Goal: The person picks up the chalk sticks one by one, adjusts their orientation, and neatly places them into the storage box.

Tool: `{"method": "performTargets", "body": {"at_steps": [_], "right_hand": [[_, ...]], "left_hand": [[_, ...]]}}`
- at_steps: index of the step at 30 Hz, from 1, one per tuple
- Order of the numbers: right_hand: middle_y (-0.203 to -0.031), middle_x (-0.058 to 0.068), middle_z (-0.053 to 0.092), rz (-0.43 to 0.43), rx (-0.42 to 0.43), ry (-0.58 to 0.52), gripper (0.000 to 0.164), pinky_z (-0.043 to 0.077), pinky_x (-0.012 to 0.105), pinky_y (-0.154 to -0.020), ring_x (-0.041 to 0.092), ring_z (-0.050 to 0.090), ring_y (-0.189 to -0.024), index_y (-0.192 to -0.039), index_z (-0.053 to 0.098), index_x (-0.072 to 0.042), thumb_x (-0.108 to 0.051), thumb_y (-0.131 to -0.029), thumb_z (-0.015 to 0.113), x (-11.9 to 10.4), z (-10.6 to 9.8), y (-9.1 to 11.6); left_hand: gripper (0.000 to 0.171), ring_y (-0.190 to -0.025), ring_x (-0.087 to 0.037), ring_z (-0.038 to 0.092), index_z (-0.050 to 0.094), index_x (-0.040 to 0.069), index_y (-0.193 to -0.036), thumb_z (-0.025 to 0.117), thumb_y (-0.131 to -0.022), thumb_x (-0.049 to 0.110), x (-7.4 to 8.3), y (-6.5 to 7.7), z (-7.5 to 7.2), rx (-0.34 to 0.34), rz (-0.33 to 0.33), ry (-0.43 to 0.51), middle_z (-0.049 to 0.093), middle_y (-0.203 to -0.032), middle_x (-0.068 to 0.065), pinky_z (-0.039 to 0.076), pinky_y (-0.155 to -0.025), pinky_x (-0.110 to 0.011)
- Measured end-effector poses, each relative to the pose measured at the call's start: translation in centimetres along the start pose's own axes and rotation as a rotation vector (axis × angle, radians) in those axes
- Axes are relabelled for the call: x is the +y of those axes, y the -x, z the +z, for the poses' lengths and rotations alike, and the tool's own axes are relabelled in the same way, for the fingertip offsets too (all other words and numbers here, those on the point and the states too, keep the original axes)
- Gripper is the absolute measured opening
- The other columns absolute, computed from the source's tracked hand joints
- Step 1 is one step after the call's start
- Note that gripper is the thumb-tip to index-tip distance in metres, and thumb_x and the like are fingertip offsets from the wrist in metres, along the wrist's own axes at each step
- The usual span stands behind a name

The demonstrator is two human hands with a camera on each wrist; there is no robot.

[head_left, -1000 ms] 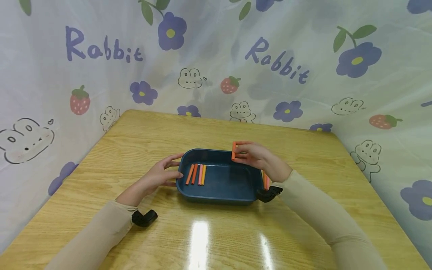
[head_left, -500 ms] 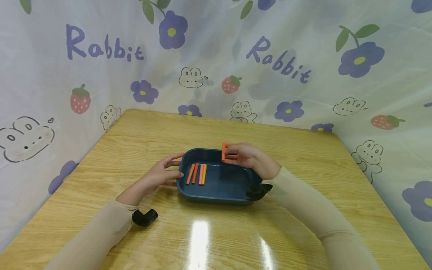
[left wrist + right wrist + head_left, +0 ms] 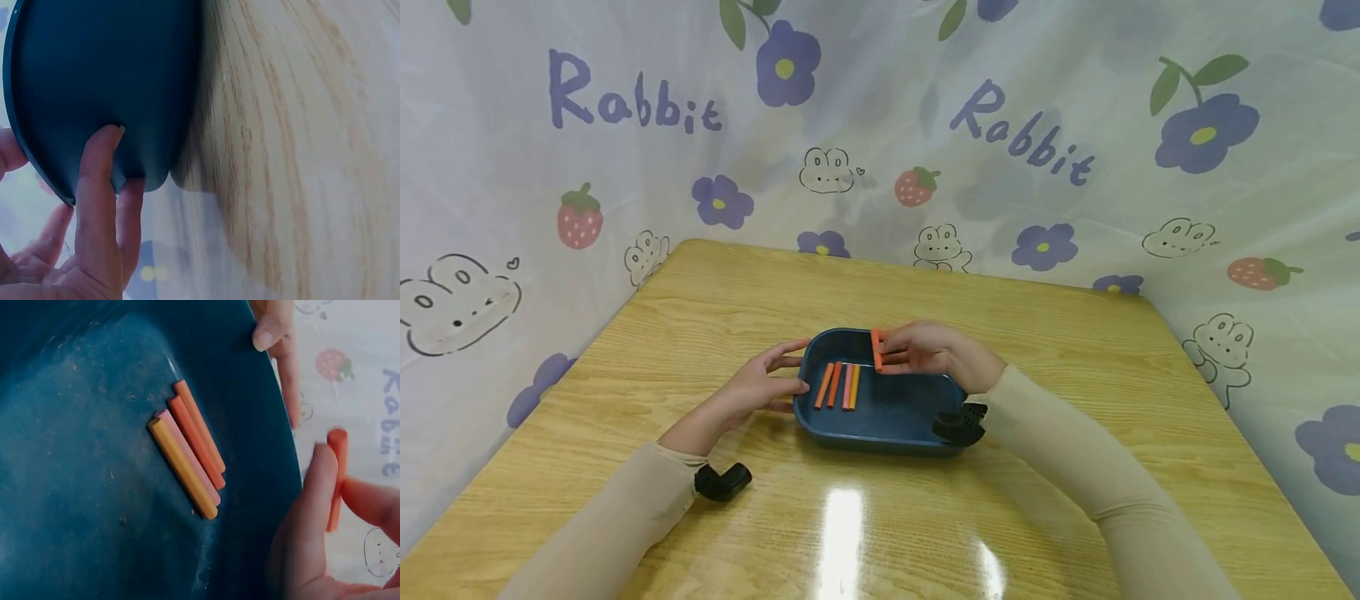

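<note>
My right hand pinches an orange chalk stick upright between thumb and fingertips, at the far rim of a dark blue tray. The right wrist view shows this chalk stick beyond the tray wall. On the tray floor, toward the left end, lie an orange stick, a red-orange stick, a pink stick and a yellow stick, roughly side by side. My left hand holds the tray's left end, thumb over the rim, fingers against the outer wall.
The tray stands on a wooden table with a glossy reflection in front. A patterned cloth hangs behind and at both sides. A black wrist camera overlaps the tray's right front corner.
My right hand has moved left along the tray's far side with the orange chalk stick. Sticks seen right of the tray are now hidden behind my right arm. The left hand stays put.
</note>
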State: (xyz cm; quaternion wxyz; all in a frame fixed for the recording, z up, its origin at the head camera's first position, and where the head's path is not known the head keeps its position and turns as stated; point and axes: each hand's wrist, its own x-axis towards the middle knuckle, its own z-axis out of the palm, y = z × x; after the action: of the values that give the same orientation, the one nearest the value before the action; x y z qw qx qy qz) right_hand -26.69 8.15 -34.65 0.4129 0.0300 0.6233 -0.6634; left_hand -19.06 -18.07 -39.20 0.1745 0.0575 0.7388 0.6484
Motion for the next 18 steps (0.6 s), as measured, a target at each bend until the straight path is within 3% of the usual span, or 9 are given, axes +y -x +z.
{"method": "performTargets", "body": {"at_steps": [3, 6, 12, 18], "right_hand": [[-0.138, 0.023, 0.034, 0.034, -0.063, 0.061, 0.050, 0.047, 0.036, -0.090, 0.035, 0.040, -0.123, -0.142, 0.030, 0.001, 0.003, -0.095, 0.045, 0.1, 0.1, -0.2], [-0.141, 0.022, 0.032, 0.066, -0.094, 0.083, 0.050, 0.046, 0.037, -0.093, 0.034, 0.044, -0.120, -0.142, 0.030, 0.003, 0.004, -0.094, 0.045, 0.2, 0.3, -0.4], [-0.123, 0.018, 0.044, 0.124, -0.062, 0.075, 0.045, 0.045, 0.038, -0.093, 0.024, 0.054, -0.092, -0.138, 0.035, 0.007, 0.007, -0.094, 0.044, 0.6, 0.6, -0.9], [-0.110, 0.016, 0.049, 0.149, -0.014, 0.122, 0.032, 0.048, 0.038, -0.090, 0.025, 0.053, -0.093, -0.125, 0.047, 0.009, 0.008, -0.092, 0.046, 1.1, 0.7, -1.7]], "left_hand": [[0.071, -0.104, -0.035, 0.057, 0.028, 0.014, -0.147, 0.062, -0.085, 0.004, 0.0, 0.0, 0.0, -0.004, 0.001, 0.005, 0.031, -0.140, -0.026, 0.054, -0.074, -0.043], [0.072, -0.104, -0.034, 0.057, 0.028, 0.014, -0.147, 0.063, -0.085, 0.005, 0.0, 0.0, -0.1, -0.007, 0.004, 0.009, 0.031, -0.140, -0.026, 0.054, -0.074, -0.043], [0.073, -0.104, -0.037, 0.057, 0.027, 0.013, -0.148, 0.063, -0.085, 0.005, 0.0, 0.0, -0.1, -0.020, 0.015, 0.013, 0.031, -0.139, -0.026, 0.054, -0.073, -0.043], [0.073, -0.105, -0.039, 0.056, 0.027, 0.014, -0.148, 0.063, -0.085, 0.005, 0.0, 0.1, -0.2, -0.025, 0.016, 0.010, 0.031, -0.140, -0.026, 0.054, -0.073, -0.043]]}}
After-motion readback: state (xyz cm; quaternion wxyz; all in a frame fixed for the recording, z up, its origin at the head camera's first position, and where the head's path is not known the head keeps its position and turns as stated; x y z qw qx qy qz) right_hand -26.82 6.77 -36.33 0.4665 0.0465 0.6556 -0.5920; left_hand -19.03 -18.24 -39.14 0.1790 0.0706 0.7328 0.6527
